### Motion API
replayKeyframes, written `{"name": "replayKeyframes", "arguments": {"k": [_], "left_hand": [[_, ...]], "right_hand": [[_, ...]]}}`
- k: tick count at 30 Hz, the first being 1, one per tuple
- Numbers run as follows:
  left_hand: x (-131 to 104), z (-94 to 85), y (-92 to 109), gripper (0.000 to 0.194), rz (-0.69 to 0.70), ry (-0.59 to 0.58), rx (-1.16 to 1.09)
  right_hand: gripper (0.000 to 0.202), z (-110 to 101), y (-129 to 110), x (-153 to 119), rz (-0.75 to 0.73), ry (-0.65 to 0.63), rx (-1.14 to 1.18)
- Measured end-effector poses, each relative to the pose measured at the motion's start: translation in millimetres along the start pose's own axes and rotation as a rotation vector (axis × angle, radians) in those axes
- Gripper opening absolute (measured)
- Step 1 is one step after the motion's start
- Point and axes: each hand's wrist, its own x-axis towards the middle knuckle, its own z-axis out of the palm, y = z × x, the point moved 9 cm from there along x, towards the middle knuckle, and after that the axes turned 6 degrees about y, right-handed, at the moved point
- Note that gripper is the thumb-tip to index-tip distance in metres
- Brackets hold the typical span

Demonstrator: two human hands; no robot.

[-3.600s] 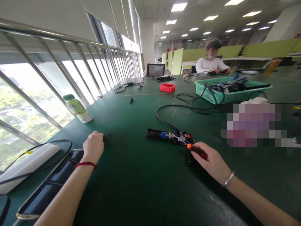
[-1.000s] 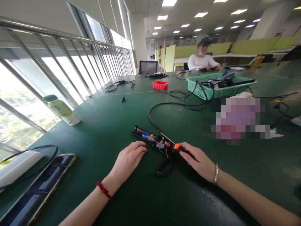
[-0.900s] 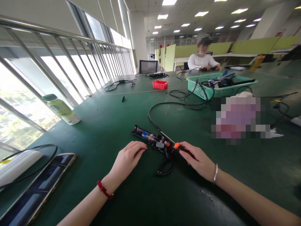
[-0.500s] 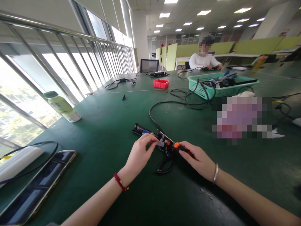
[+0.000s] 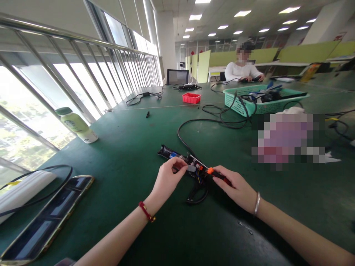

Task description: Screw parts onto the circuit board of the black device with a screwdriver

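Note:
An opened black handheld device [image 5: 165, 150] with a blue part, exposed coloured wires and a curved black handle loop lies on the green table [image 5: 133, 166]. My left hand [image 5: 172, 175] pinches a small grey flat piece [image 5: 191, 168] between thumb and fingertips, just over the device's open middle. My right hand [image 5: 235, 184] is closed around a screwdriver [image 5: 211, 171] with an orange and black handle. The screwdriver's shaft points up and left across the device. Its tip lies among the device's parts, and I cannot make out what it touches.
A black cord loops from the device toward a green basket [image 5: 260, 108] of parts and tools. Farther back are a red tray [image 5: 191, 98] and a person in white [image 5: 241, 71]. A bottle [image 5: 79, 125] and a phone-like panel [image 5: 50, 218] are at left, a blurred bundle [image 5: 285, 136] at right.
The whole view has shifted slightly, so everything appears a little farther right. Both hands keep the same holds over the device, with no other clear difference.

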Motion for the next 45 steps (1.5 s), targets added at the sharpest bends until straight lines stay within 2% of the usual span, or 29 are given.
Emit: {"name": "replayKeyframes", "arguments": {"k": [6, 11, 17, 23, 29, 36, 41, 45], "left_hand": [[-8, -7.3, 9, 0.012, 0.100, -0.001, 0.119], [-18, -23.8, 13, 0.012, 0.208, 0.021, 0.395], [-25, -37.8, -1, 0.013, 0.253, 0.025, 0.544], [-26, -28.7, -8, 0.013, 0.228, -0.033, 0.582], [-28, -22.3, -2, 0.014, 0.311, -0.021, 0.558], [-38, -10.9, 28, 0.016, 0.434, -0.046, 0.428], [-34, -1.0, 48, 0.018, 0.488, -0.035, 0.378], [-30, 5.8, 57, 0.019, 0.527, 0.010, 0.283]], "right_hand": [[0.018, 2, -1, 0, -0.002, -0.031, -0.020], [0.016, 0, 1, 1, 0.011, -0.021, -0.051], [0.016, 3, 0, 1, -0.068, -0.008, -0.040], [0.017, 3, 0, 1, -0.090, 0.008, -0.044], [0.017, 2, 0, 2, -0.067, -0.003, -0.046], [0.015, -1, -2, 0, -0.041, 0.005, -0.026], [0.014, 2, 0, 2, -0.078, 0.004, -0.015], [0.016, 3, 3, 2, -0.082, 0.014, -0.020]]}}
